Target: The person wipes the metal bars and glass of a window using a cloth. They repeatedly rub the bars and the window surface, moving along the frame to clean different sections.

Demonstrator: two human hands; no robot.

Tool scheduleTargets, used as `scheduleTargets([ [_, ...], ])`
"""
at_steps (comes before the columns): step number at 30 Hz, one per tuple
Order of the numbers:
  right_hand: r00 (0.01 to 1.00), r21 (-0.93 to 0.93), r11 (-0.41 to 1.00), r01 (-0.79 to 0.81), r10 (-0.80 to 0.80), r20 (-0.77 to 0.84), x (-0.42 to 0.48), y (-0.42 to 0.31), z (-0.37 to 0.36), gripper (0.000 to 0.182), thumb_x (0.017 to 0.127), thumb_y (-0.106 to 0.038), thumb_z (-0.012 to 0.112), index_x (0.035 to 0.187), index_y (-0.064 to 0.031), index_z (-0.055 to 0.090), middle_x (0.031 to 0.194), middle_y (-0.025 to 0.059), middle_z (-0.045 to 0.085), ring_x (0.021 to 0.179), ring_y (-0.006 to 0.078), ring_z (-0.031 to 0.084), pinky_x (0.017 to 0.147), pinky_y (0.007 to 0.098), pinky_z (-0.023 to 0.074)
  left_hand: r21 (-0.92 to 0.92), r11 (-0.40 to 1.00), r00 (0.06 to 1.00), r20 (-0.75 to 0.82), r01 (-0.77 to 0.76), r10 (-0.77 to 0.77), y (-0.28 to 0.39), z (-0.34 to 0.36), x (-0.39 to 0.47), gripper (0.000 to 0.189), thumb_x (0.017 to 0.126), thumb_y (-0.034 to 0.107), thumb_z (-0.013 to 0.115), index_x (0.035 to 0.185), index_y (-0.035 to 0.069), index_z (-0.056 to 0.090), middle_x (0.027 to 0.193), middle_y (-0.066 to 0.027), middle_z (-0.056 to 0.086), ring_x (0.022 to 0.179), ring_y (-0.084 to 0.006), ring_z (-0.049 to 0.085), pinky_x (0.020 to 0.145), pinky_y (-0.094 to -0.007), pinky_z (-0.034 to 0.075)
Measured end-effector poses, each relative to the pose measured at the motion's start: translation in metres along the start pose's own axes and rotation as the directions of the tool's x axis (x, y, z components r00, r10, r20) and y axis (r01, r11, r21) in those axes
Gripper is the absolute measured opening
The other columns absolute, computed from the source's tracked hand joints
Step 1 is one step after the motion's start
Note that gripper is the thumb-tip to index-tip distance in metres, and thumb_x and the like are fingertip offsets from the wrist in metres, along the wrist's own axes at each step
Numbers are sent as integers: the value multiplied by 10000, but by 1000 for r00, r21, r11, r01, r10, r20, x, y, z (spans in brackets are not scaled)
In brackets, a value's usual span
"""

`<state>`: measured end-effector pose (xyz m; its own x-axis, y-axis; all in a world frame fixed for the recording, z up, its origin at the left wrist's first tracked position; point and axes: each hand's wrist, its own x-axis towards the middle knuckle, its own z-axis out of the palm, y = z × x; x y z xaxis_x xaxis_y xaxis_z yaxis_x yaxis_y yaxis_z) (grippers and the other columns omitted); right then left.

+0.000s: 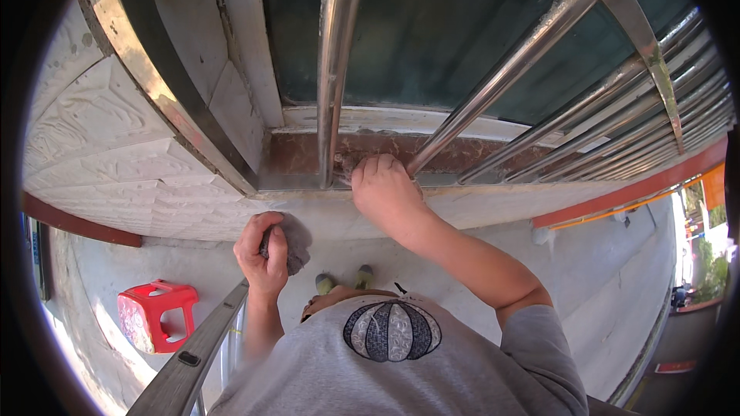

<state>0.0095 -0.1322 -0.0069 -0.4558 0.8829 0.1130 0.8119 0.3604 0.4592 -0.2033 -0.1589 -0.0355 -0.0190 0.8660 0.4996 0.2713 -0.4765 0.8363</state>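
My left hand (260, 257) is closed around a dark grey bunched cloth (296, 242), held in the air in front of the wall. Between two steel window bars, my right hand (384, 185) grips a crumpled brownish rag (345, 166), only part of which shows past my fingers. That rag rests on the reddish-brown stone windowsill (295, 153), beside the leftmost upright bar (335, 69). A second bar (497, 75) stands just to the right of my knuckles. The bars meet a flat metal bottom rail (289, 182) under my right wrist.
Dark window glass (404, 29) lies behind the grille. A metal ladder rail (193, 352) slants up at lower left, near my left forearm. A red plastic stool (159, 315) stands on the concrete floor (491, 283). Pale textured tiles (110, 121) cover the wall at left.
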Motion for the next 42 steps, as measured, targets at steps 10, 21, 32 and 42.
scheduleTargets([
  [10,922,272,893,358,-292,-253,-93,21,24,318,675,-85,572,965,47,577,940,155,586,807,255,569,677,340,504,55,996,992,104,-74,68,6,7,10,146,738,-15,522,872,-23,579,756,-135,598,652,-235,582,630,-290,462],
  [21,739,583,797,-156,486,-466,-54,68,-10,351,668,54,612,1004,-50,602,1031,128,563,898,298,541,733,387,488,94,995,987,156,33,-48,20,38,29,224,737,23,547,959,-10,559,797,-120,594,715,-228,577,684,-292,459],
  [32,981,530,837,-138,188,-41,-38,71,37,353,687,-28,597,1036,-68,627,1132,115,512,1116,340,439,897,412,438,135,984,973,180,118,-141,17,54,44,347,721,42,576,1065,-1,564,848,-162,621,745,-319,615,669,-358,482],
  [42,957,303,908,-290,281,74,-120,57,-19,216,660,-36,586,870,13,593,938,129,529,868,287,517,557,334,528,144,989,989,138,25,-45,13,61,41,337,729,46,572,1061,-12,569,842,-182,619,752,-348,616,663,-370,487],
])
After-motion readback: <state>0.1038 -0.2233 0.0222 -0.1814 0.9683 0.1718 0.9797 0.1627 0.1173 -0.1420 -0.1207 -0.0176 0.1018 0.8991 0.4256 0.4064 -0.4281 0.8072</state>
